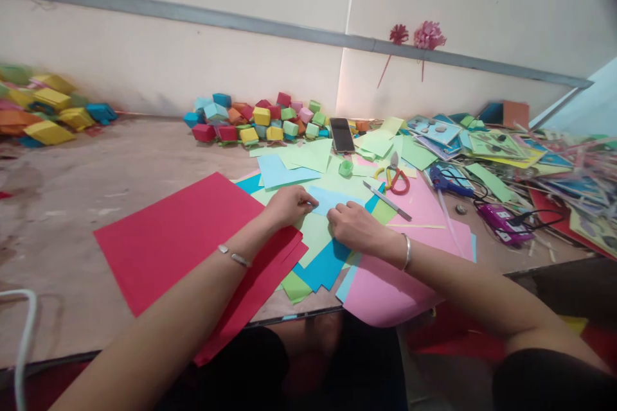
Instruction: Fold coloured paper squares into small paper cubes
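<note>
A small light blue piece of paper (332,198) lies between my two hands, above the layered sheets. My left hand (289,205) pinches its left end between thumb and fingers. At the paper's lower right edge, my right hand (355,225) has its fingers curled down on it; the fingertips are partly hidden. Under both hands are pale green paper (313,247) and darker blue paper (325,266). Large red sheets (187,231) lie beneath my left forearm. Pink paper (395,286) extends below my right wrist. A craft knife (387,200) rests just beyond my right hand.
Scissors (396,180) and a phone (342,136) lie behind the hands. Folded paper boxes (260,117) are heaped along the wall. On the right are a blue glue gun (450,181), a purple power strip (504,223) and piled cards (499,144).
</note>
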Motion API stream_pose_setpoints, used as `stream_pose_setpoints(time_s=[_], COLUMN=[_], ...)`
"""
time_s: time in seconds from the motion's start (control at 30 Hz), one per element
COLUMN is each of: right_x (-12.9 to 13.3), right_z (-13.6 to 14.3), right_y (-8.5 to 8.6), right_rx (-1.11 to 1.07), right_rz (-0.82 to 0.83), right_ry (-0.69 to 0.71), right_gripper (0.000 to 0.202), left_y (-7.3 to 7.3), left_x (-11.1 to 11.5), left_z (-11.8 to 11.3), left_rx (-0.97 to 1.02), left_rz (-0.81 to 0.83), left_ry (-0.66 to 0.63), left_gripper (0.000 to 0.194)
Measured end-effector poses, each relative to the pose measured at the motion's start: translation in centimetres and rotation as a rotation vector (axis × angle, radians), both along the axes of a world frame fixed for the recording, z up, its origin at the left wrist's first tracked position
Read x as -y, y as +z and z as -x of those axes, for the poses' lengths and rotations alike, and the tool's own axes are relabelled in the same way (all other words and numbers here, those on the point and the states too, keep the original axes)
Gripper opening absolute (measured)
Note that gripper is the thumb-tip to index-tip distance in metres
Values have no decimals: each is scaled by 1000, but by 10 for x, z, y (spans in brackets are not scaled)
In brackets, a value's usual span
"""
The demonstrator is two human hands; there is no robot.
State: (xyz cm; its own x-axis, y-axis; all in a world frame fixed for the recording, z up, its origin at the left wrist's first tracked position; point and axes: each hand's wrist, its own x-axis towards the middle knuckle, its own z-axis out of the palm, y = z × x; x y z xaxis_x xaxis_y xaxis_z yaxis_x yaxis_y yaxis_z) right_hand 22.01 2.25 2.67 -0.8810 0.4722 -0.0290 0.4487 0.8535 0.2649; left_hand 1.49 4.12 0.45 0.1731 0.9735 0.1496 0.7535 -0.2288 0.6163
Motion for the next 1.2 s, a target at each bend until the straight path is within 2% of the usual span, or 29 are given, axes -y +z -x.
stream_pose_setpoints(time_s=[0.17, 0.33, 0.5, 0.67, 0.77, 0.9, 1.03, 1.13, 1.2], right_x=[12, 20, 24, 23, 22, 19, 6, -15, -31], right_z=[-34, -52, -56, -57, -57, -55, -41, -28, -21], right_y=[9, 6, 1, -2, -3, 5, 17, 21, 21], right_rx=[83, 82, 81, 93, 80, 59, -10, -167, -231], right_rz=[3, -10, -30, -19, -23, -7, 19, 37, 122], right_ry=[-110, -120, -113, -115, -123, -157, -270, -430, -537], right_gripper=[27, 28, 29, 28, 26, 26, 22, 16, 39], left_y=[2, 8, 11, 9, 8, 6, 3, 1, 1], left_x=[1, 10, 10, 2, 4, 10, 11, 11, 11], left_z=[0, -8, -13, 7, 15, 6, -5, -5, -3], left_rx=[16, -68, -125, -145, -244, -283, -290, -254, -239], left_rz=[-1, 11, 15, 72, -16, -90, -108, -104, -109], left_ry=[-1, 68, 84, 74, 149, 210, 146, 120, 134], left_gripper=[17, 17, 18, 20, 28, 40, 57, 55, 48])
